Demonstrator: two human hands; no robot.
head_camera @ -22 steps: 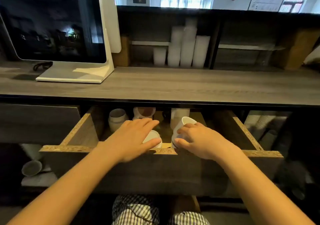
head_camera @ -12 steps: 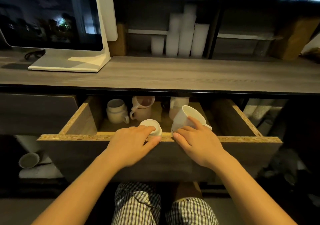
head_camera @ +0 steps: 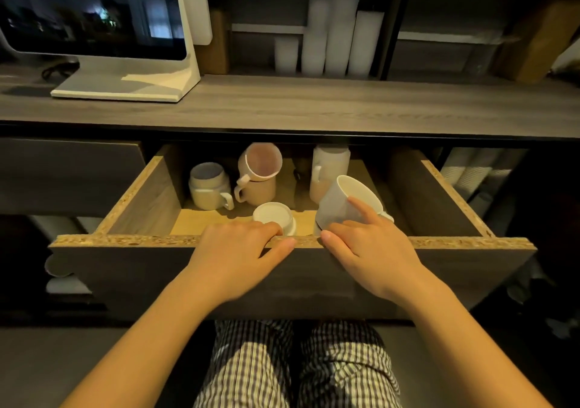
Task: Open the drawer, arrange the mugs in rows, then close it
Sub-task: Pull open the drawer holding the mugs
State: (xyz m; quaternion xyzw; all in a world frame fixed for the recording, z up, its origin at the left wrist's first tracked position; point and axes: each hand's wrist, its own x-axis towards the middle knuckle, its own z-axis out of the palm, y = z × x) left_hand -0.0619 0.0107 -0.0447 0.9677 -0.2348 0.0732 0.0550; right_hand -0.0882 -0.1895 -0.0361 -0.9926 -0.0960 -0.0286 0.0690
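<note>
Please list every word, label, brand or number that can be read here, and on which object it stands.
No text can be read.
The monitor shows only dark reflections; the mugs in the drawer and the white cup stacks bear no visible print.

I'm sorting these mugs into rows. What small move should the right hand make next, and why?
Probably set the white mug down level beside the upside-down cup. The right hand holds it tilted at the front of the drawer, next to that cup.
</note>
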